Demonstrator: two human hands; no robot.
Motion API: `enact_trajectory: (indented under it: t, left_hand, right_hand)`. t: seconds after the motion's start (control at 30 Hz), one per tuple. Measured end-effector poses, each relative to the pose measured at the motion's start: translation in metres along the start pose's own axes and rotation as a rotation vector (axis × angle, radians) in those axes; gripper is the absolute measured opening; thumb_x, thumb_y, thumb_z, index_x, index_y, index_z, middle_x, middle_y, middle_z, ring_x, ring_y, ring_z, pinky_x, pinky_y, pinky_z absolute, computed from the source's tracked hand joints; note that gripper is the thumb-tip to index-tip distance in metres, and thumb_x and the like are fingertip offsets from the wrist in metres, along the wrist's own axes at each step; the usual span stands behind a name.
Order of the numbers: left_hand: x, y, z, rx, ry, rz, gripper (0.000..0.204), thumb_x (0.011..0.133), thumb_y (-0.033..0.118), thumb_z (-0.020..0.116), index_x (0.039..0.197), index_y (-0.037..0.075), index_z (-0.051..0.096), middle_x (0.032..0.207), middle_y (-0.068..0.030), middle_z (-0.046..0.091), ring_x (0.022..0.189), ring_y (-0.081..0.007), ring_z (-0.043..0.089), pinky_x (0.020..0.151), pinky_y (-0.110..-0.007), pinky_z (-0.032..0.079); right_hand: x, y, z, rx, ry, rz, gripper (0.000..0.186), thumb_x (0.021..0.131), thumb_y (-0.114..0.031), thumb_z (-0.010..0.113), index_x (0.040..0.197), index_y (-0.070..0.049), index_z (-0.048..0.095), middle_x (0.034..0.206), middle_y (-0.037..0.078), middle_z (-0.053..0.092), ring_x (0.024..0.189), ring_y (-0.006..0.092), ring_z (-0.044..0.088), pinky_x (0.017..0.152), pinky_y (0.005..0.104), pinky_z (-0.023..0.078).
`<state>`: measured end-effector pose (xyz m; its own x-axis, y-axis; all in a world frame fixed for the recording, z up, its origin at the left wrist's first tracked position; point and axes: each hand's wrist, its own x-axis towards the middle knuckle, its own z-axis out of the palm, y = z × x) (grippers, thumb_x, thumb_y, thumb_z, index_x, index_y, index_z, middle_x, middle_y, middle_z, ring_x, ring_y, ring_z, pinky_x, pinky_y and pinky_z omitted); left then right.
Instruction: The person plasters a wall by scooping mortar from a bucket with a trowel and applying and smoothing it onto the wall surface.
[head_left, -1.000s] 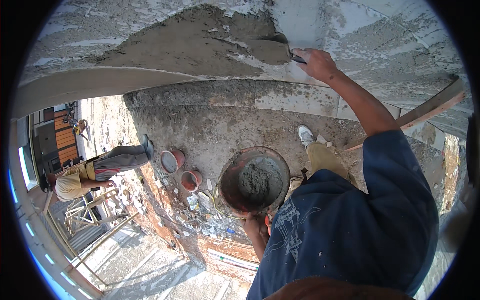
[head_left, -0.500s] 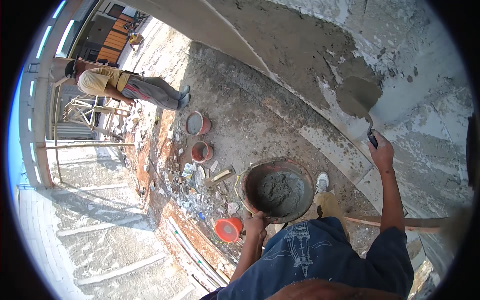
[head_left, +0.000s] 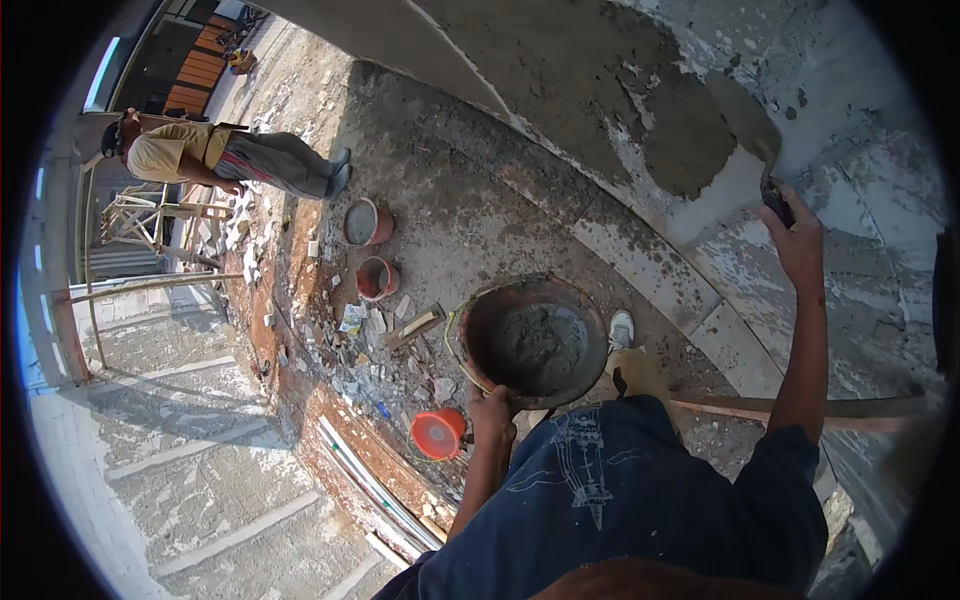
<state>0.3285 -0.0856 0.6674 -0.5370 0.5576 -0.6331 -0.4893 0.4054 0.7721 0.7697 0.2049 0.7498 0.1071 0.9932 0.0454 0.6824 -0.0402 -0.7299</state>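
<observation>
My left hand (head_left: 492,408) grips the near rim of a wide round tub (head_left: 482,318), which I carry in front of my body. Wet grey mortar (head_left: 542,345) lies in it. At the upper right my right hand (head_left: 800,240) is closed round the dark handle of a trowel (head_left: 748,112). Its blade is against the wall (head_left: 850,190), just right of a fresh patch of wet mortar (head_left: 690,145). Duller mortar covers the wall further left, while the part by my right hand is pale and patchy.
Two mortar buckets (head_left: 366,222) (head_left: 377,279) stand on the ground left of the tub, and an orange bucket (head_left: 438,435) is near my left forearm. A wooden float (head_left: 415,327) lies among rubble. Another person (head_left: 230,155) stands at the far left. A plank (head_left: 740,405) runs beneath my right arm.
The trowel and my right hand have moved right along the wall, off the fresh mortar patch, which stays stuck there. My left hand still holds the tub; the whole view has shifted slightly.
</observation>
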Motion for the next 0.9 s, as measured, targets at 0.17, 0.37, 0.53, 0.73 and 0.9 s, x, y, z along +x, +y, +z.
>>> enact_trajectory:
  t: [0.17, 0.37, 0.53, 0.73, 0.9]
  left_hand:
    - [-0.010, 0.025, 0.016, -0.019, -0.051, -0.005, 0.070, 0.082, -0.016, 0.047, 0.148, 0.004, 0.038, 0.116, -0.0171, 0.060, 0.084, -0.0293, 0.071, 0.062, -0.042, 0.067]
    - [-0.011, 0.044, 0.025, 0.138, -0.129, 0.099, 0.061, 0.082, -0.014, 0.049, 0.141, 0.001, 0.046, 0.108, -0.0121, 0.063, 0.080, -0.0215, 0.069, 0.065, -0.036, 0.065]
    - [-0.034, 0.077, 0.045, 0.134, -0.190, 0.168, 0.064, 0.081, -0.011, 0.050, 0.144, -0.003, 0.044, 0.105, -0.0106, 0.061, 0.079, -0.0185, 0.066, 0.064, -0.035, 0.064]
    - [-0.060, 0.125, 0.059, 0.156, -0.275, 0.237, 0.061, 0.083, -0.007, 0.051, 0.144, -0.006, 0.042, 0.109, -0.0150, 0.066, 0.080, -0.0240, 0.072, 0.062, -0.035, 0.064]
    - [-0.063, 0.130, 0.063, 0.164, -0.331, 0.330, 0.062, 0.084, -0.005, 0.051, 0.145, -0.006, 0.042, 0.109, -0.0150, 0.067, 0.082, -0.0234, 0.073, 0.063, -0.034, 0.063]
  right_hand:
    - [-0.071, -0.004, -0.020, -0.173, 0.169, -0.039, 0.043, 0.094, -0.020, 0.072, 0.133, -0.010, 0.062, 0.113, 0.018, 0.073, 0.100, 0.0274, 0.072, 0.089, 0.0374, 0.054]
    - [-0.107, -0.042, 0.022, -0.249, -0.300, -0.245, 0.038, 0.093, -0.019, 0.070, 0.130, -0.011, 0.066, 0.122, 0.015, 0.070, 0.109, 0.0351, 0.069, 0.094, 0.0437, 0.053]
    - [-0.131, -0.097, 0.147, -0.603, -0.639, -0.440, 0.037, 0.091, -0.026, 0.071, 0.126, -0.015, 0.069, 0.116, 0.013, 0.071, 0.101, 0.0358, 0.069, 0.088, 0.0471, 0.055]
    - [-0.120, -0.114, 0.124, -0.378, -0.608, -0.655, 0.036, 0.091, -0.027, 0.071, 0.125, -0.017, 0.069, 0.100, 0.013, 0.071, 0.093, 0.0325, 0.072, 0.080, 0.0440, 0.058]
    - [-0.116, -0.124, 0.124, -0.537, -0.713, -0.424, 0.040, 0.090, -0.031, 0.073, 0.125, -0.014, 0.070, 0.107, 0.016, 0.074, 0.097, 0.0360, 0.071, 0.085, 0.0463, 0.057]
